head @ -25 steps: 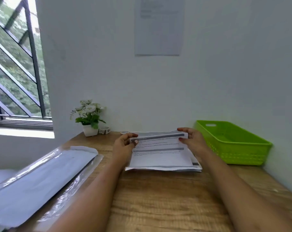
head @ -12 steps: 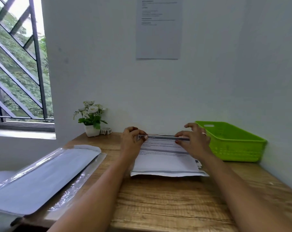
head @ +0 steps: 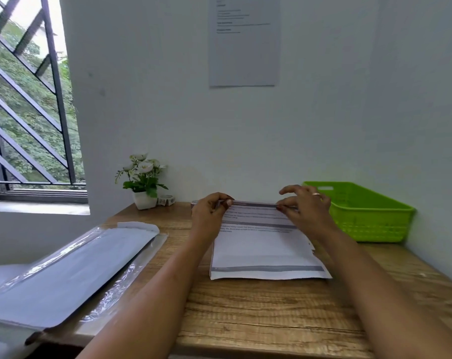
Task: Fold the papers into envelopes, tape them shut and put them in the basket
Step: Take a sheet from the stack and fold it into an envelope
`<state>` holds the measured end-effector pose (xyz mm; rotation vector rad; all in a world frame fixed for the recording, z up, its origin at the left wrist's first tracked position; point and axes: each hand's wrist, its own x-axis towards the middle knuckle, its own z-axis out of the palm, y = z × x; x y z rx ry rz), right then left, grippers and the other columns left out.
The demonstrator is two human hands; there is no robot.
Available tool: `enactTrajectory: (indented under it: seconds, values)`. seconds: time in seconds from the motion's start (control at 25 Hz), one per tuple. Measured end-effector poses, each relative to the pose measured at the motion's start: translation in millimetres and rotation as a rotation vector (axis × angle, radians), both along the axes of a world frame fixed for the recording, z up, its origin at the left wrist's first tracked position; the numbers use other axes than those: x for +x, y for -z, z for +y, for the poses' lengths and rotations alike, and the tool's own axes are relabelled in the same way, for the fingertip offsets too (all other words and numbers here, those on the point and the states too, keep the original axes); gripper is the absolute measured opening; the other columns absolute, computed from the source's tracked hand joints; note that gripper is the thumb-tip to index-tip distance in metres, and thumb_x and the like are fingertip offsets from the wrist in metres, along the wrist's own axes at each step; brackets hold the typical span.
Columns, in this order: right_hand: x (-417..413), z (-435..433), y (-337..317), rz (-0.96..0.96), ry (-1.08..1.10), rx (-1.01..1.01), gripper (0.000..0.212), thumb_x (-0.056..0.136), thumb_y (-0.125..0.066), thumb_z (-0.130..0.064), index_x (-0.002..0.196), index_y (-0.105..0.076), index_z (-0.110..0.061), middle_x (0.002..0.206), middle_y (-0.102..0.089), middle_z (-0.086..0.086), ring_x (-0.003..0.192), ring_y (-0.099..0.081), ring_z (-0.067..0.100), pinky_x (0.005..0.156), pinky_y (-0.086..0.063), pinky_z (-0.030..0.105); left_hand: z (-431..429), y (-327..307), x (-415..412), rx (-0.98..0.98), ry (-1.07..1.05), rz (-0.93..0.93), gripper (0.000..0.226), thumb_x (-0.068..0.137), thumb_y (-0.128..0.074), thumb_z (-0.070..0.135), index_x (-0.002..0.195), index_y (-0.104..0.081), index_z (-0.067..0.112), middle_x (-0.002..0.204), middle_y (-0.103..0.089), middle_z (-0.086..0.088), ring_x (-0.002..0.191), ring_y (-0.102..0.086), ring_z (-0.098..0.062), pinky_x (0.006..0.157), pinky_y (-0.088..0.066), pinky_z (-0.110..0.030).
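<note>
The white printed paper sheets (head: 261, 244) lie stacked on the wooden plank table (head: 258, 307), just left of the lime-green plastic basket (head: 370, 224). The left hand (head: 209, 216) pinches the top sheet's far left corner. The right hand (head: 305, 213) pinches the far edge further right, other fingers raised. Whether one sheet or two is lifted is unclear. Such paper is probably light, floppy and quick to slide, so the far corners, held evenly, look the best grip.

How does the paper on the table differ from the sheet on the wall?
The paper lies flat, its far edge pinched by the left hand and right hand; the sheet hangs upright, untouched. The paper bears grey bands; the sheet only small text. Both are pale and printed.
</note>
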<state>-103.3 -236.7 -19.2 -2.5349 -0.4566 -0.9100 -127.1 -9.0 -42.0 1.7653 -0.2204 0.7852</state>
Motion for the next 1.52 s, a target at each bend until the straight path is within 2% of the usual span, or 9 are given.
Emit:
enactTrajectory:
  seconds: [0.12, 0.28, 0.44, 0.56, 0.72, 1.08, 1.28, 1.48, 1.52]
  values:
    - [12, -23, 3, 0.077, -0.051, 0.138, 0.013, 0.086, -0.066, -0.031, 0.091, -0.076, -0.023, 0.114, -0.064, -0.014, 0.117, -0.047, 0.019, 0.088, -0.033, 0.028, 5, -1, 0, -0.097, -0.017, 0.033, 0.009, 0.090, -0.062, 0.017, 0.085, -0.069, 0.018, 0.079, -0.067, 0.004, 0.079, -0.059, -0.013, 0.073, -0.049, -0.033]
    - [5, -21, 2, 0.135, -0.248, 0.616, 0.010, 0.088, -0.063, -0.008, 0.092, -0.071, -0.003, 0.094, -0.065, 0.004, 0.088, -0.058, 0.013, 0.067, -0.041, 0.002, 10, -1, -1, -0.204, 0.025, 0.069, 0.010, 0.091, -0.059, 0.018, 0.087, -0.068, 0.017, 0.081, -0.067, 0.002, 0.079, -0.062, -0.016, 0.072, -0.052, -0.032]
    - [2, -15, 1, 0.358, -0.468, 0.986, 0.004, 0.090, -0.061, -0.009, 0.090, -0.065, -0.011, 0.083, -0.068, 0.003, 0.070, -0.066, 0.011, 0.062, -0.054, 0.016, 13, -5, -4, -0.438, 0.095, 0.058, 0.012, 0.093, -0.056, 0.013, 0.084, -0.065, 0.014, 0.074, -0.063, 0.004, 0.070, -0.059, -0.011, 0.068, -0.053, -0.029]
    - [7, -10, 7, 0.469, -0.572, 1.001, 0.015, 0.086, -0.064, -0.004, 0.100, -0.067, -0.006, 0.093, -0.073, 0.008, 0.078, -0.071, 0.017, 0.073, -0.059, 0.027, 14, -6, -4, -0.510, 0.092, 0.053, 0.010, 0.091, -0.058, 0.014, 0.083, -0.064, 0.015, 0.075, -0.063, 0.002, 0.071, -0.060, -0.013, 0.069, -0.054, -0.029]
    - [13, -11, 8, 0.313, -0.541, 1.129, 0.016, 0.086, -0.062, 0.001, 0.092, -0.068, -0.012, 0.095, -0.070, 0.009, 0.080, -0.069, 0.017, 0.080, -0.057, 0.029, 16, -7, -7, -0.552, 0.176, 0.168, 0.012, 0.087, -0.065, 0.013, 0.097, -0.059, 0.012, 0.091, -0.067, -0.004, 0.083, -0.064, -0.020, 0.071, -0.056, -0.033]
    - [11, -12, 7, 0.391, -0.557, 1.116, 0.026, 0.085, -0.058, 0.011, 0.089, -0.066, -0.013, 0.073, -0.074, -0.005, 0.066, -0.070, 0.010, 0.057, -0.056, 0.020, 21, -6, -8, -0.506, 0.242, 0.333, 0.024, 0.097, -0.043, 0.001, 0.088, -0.061, 0.013, 0.087, -0.066, -0.006, 0.077, -0.061, -0.019, 0.063, -0.053, -0.031]
    - [4, -12, 6, 0.445, -0.543, 1.034, 0.024, 0.085, -0.053, 0.015, 0.084, -0.068, -0.004, 0.086, -0.067, 0.007, 0.071, -0.064, 0.013, 0.054, -0.054, 0.017, 24, -6, -9, -0.552, 0.233, 0.386, 0.035, 0.095, -0.036, 0.003, 0.071, -0.059, 0.015, 0.081, -0.057, -0.009, 0.070, -0.052, -0.023, 0.059, -0.045, -0.031]
    - [5, -11, 9, 0.372, -0.476, 1.058, 0.022, 0.083, -0.059, 0.010, 0.079, -0.069, -0.009, 0.098, -0.067, 0.005, 0.081, -0.064, 0.017, 0.050, -0.052, 0.019, 27, -10, -16, -0.555, 0.443, 0.560, 0.012, 0.094, -0.052, 0.019, 0.105, -0.057, 0.016, 0.101, -0.062, -0.011, 0.086, -0.061, -0.027, 0.074, -0.055, -0.042]
    - [5, -11, 8, 0.348, -0.465, 1.060, 0.022, 0.083, -0.059, 0.010, 0.078, -0.068, -0.009, 0.096, -0.067, 0.006, 0.080, -0.063, 0.018, 0.047, -0.051, 0.019, 28, -8, -15, -0.461, 0.444, 0.580, 0.032, 0.090, -0.059, 0.013, 0.119, -0.048, 0.020, 0.111, -0.058, -0.011, 0.095, -0.060, -0.028, 0.078, -0.055, -0.044]
